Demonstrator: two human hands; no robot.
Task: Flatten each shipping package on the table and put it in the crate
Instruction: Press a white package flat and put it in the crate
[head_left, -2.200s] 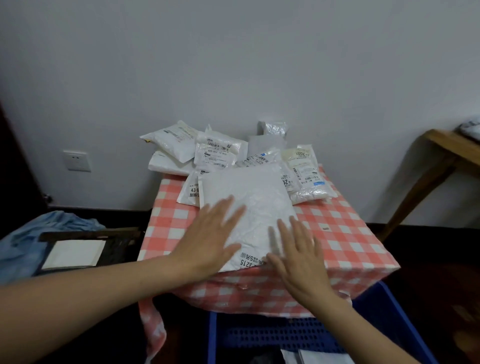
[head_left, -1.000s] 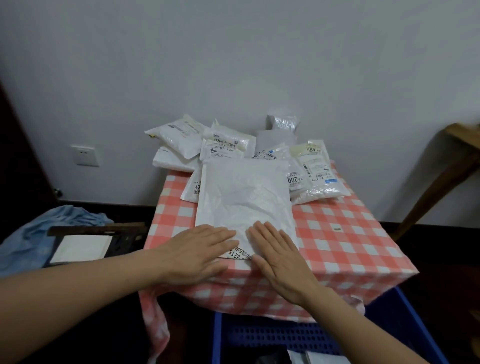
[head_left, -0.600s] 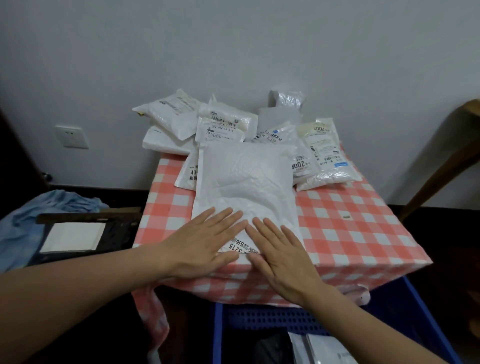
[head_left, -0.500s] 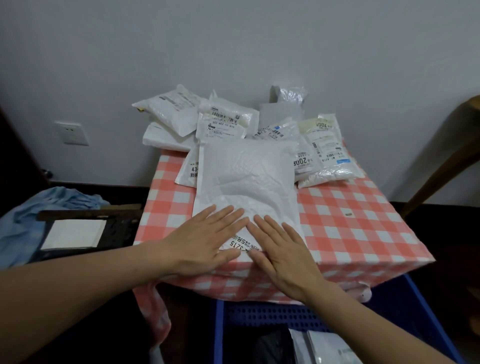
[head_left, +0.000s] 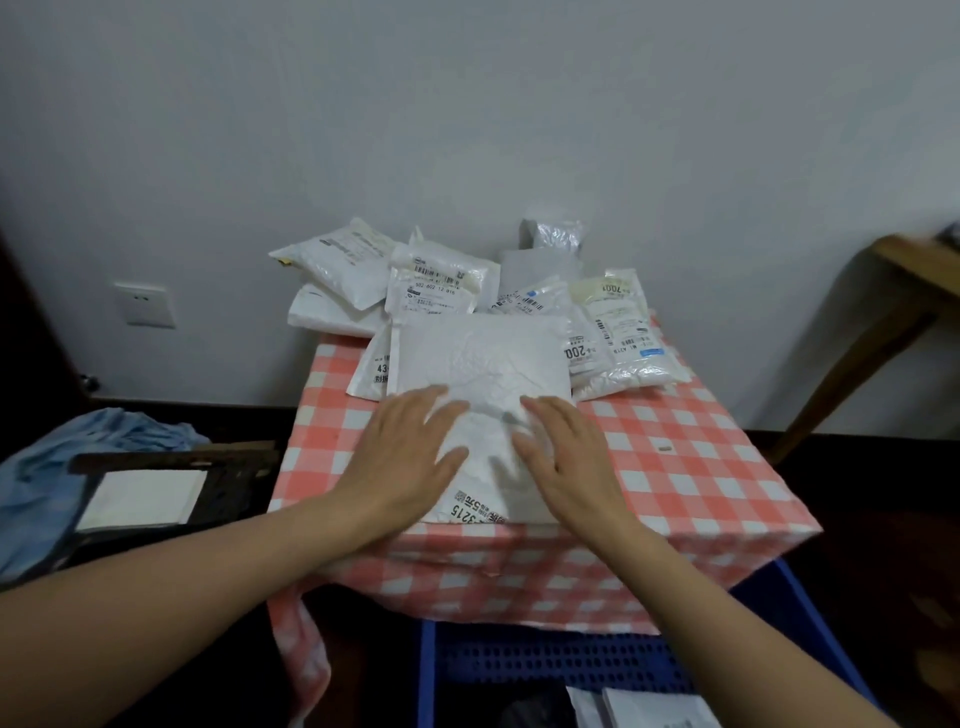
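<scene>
Table (head_left: 675, 467): white package (head_left: 483, 364) lies at the near edge, centre, its far end against the pile (head_left: 431, 291) along the far edge; blue crate (head_left: 545, 670) sits below the near edge. Left hand (head_left: 402, 457) and right hand (head_left: 566, 457) have slid from the package's near end up to its middle, both flat with straight fingers, pressing down, gripping nothing. Far half looks puffy, so flattening probably isn't done; crate comes after.

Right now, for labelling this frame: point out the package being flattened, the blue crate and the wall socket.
package being flattened (head_left: 483, 358), head view, its wrinkled upper face.
blue crate (head_left: 545, 670), head view, its perforated wall.
wall socket (head_left: 144, 304), head view, plate centre.
</scene>
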